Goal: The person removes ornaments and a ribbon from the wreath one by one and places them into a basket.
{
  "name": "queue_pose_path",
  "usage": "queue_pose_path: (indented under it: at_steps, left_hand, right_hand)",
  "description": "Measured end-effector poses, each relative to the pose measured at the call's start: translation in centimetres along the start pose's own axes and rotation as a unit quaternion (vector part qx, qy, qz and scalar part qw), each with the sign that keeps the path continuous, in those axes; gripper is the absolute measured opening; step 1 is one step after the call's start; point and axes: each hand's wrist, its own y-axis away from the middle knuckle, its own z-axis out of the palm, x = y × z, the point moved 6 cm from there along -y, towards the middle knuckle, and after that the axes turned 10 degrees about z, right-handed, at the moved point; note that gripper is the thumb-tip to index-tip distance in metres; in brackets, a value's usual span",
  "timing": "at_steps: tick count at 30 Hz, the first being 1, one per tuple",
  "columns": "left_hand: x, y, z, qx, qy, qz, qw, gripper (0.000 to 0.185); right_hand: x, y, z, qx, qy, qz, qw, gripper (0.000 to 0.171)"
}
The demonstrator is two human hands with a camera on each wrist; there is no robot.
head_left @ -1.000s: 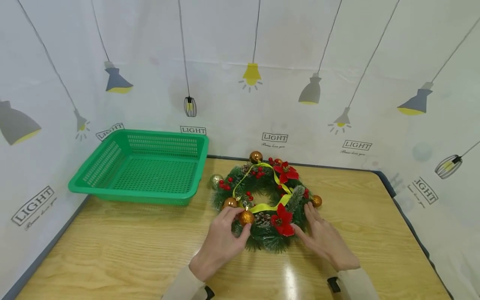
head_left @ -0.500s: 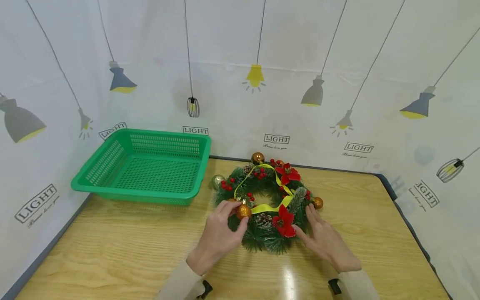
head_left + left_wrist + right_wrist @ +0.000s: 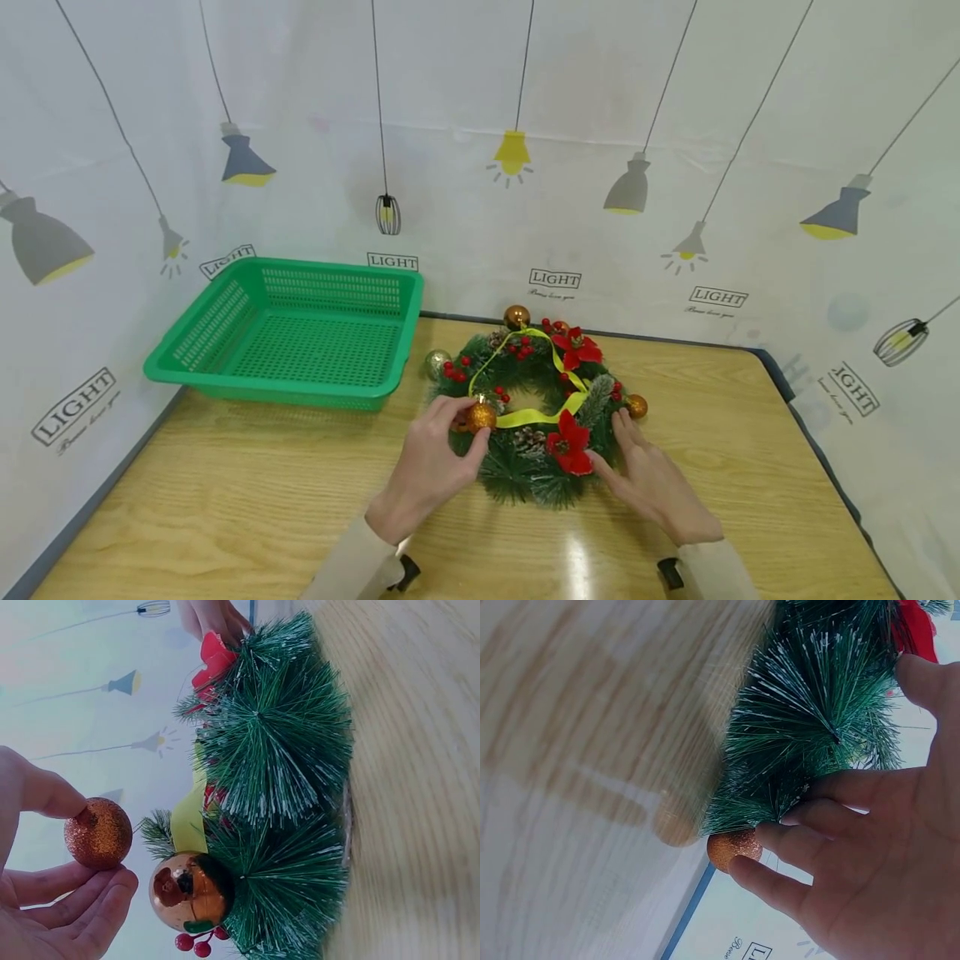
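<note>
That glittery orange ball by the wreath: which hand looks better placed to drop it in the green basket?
Probably the left hand: it already pinches the glittery ball, and the green basket lies on its side. The right hand rests against the wreath.

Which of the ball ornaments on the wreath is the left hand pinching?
The glittery orange ball at the wreath's near-left inner edge, pinched by the left hand. It is matte and sparkly; the shiny copper ball beside it stays fixed among the needles, untouched.
</note>
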Motion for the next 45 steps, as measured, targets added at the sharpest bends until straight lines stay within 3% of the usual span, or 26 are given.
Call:
queue_pose_path:
  at_steps: [6,12,21,40,45]
  left_hand:
    - [0.4,-0.2,-0.7,0.011,0.002,0.016,0.9998,0.033]
    - [0.3,-0.6,-1.7,0.029,-0.028,0.041,0.9983,0.033]
    - [-1.0,-0.8,-3.5,0.059,-0.035,0.035,0.9971,0.034]
    - [-2.3,-1.1,-7.3,0.117,-0.076,0.067,0.9880,0.033]
    - [-3.3,-1.3,-8.9,0.136,-0.085,0.045,0.9860,0.034]
  right_hand:
    - [0.0,-0.1,-0.1,0.004,0.000,-0.006,1.000,0.083]
    - [-0.1,0.0,-0.1,0.011,0.000,-0.007,1.000,0.083]
    - [0.2,-0.1,0.2,-0.005,-0.022,0.002,1.000,0.084]
    - [0.1,-0.1,0.2,-0.016,-0.019,0.008,1.000,0.085]
    - [0.1,-0.1,0.3,-0.017,-0.020,0.008,1.000,0.085]
